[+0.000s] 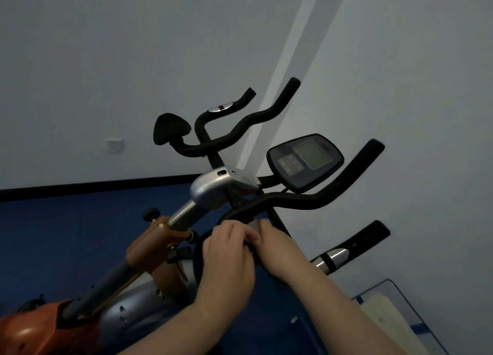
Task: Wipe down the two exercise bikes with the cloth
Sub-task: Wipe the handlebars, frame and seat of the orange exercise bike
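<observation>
Where the two hands meet at about six o'clock of the head view, the left hand and the right hand are seen closed side by side on the near black handlebar of the near exercise bike; the fingers of both are curled over the bar at its lower bend, and a small grey piece, taken to be the cloth, is pinched between them, touching the bar; most of it is covered by the fingers, so its extent cannot be told. From the hands, the handlebar is seen to sweep toward two o'clock to a raised end; a second grip with a silver sensor band lies at about four o'clock. A dark console with a pale screen is mounted just above the bar, at about one o'clock of the hands; a silver stem housing stands at eleven o'clock of them, carried on an orange frame running down toward eight o'clock. Behind, at twelve o'clock, the black handlebar of the second exercise bike is shown, with a padded rest at its left. A pale wall bearing a socket fills the upper field; blue flooring is seen below a black skirting; a clear-edged board is cut off at five o'clock.
</observation>
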Motion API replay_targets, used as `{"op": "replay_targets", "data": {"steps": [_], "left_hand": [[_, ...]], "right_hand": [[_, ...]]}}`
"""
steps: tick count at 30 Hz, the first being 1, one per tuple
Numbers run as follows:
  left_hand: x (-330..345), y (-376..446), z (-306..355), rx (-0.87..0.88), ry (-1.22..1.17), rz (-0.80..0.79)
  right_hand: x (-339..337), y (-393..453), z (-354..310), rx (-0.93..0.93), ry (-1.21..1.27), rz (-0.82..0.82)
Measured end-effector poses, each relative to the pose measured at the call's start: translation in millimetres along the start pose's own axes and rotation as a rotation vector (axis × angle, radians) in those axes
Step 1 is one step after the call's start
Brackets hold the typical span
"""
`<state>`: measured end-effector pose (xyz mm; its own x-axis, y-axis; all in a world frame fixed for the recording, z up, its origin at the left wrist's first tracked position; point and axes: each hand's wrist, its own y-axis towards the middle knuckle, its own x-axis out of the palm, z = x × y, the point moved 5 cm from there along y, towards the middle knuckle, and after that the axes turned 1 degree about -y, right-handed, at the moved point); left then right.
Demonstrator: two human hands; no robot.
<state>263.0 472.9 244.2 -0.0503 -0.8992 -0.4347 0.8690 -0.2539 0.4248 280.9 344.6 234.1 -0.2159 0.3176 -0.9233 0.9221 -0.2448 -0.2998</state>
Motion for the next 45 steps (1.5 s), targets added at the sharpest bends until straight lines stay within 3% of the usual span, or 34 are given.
{"op": "replay_targets", "data": {"steps": [4,10,13,16,18,21,24,26,28,30,35,38,41,43,45], "left_hand": [[-7.6,-2.5,-0.3,0.0,-0.038,0.102],[1.0,-13.7,25.6,0.096,0.093,0.034],[24.8,-28.6,47.3,0.127,-0.026,-0.018],[49.9,-37.4,47.1,-0.065,-0.25,0.048],[61.9,-39.2,41.7,-0.164,-0.279,0.055],[73.1,-39.4,37.5,-0.169,-0.188,0.032],[80.5,-37.9,41.9,-0.151,-0.115,0.043],[87.8,-31.0,47.1,-0.158,-0.16,0.05],[95.1,-20.8,52.5,-0.18,-0.263,0.054],[98.3,-7.7,56.7,-0.207,-0.318,0.054],[109.0,15.9,62.2,-0.219,-0.237,0.016],[118.2,15.6,57.4,-0.163,0.083,-0.081],[129.2,16.2,50.5,-0.037,0.329,-0.277],[131.3,18.4,47.8,-0.04,0.357,-0.334],[129.8,19.6,46.0,-0.094,0.3,-0.311]], "right_hand": [[-0.9,-40.3,19.5,-0.22,-0.266,0.19],[-29.0,-84.8,72.9,-0.636,-0.542,0.447],[-65.7,-87.6,119.7,-0.536,-0.409,0.664],[-42.7,-86.0,109.4,-0.445,-0.262,0.696],[-16.9,-87.6,93.0,-0.588,-0.298,0.631],[-36.4,-80.7,105.0,-0.752,-0.43,0.582],[-71.6,-78.1,127.1,-0.647,-0.396,0.8],[-57.1,-80.3,123.6,-0.579,-0.331,0.846],[-41.6,-81.1,119.8,-0.656,-0.317,0.822],[-56.2,-78.2,127.5,-0.747,-0.453,0.803],[-107.0,-72.5,146.7,-0.812,-0.596,0.894],[-110.1,-69.1,149.6,-0.706,-0.375,0.89],[-106.2,-63.7,157.3,-0.534,0.138,0.945],[-92.4,-62.1,156.3,-0.432,0.566,0.984],[-79.2,-62.4,151.2,-0.361,0.813,1.031]]}}
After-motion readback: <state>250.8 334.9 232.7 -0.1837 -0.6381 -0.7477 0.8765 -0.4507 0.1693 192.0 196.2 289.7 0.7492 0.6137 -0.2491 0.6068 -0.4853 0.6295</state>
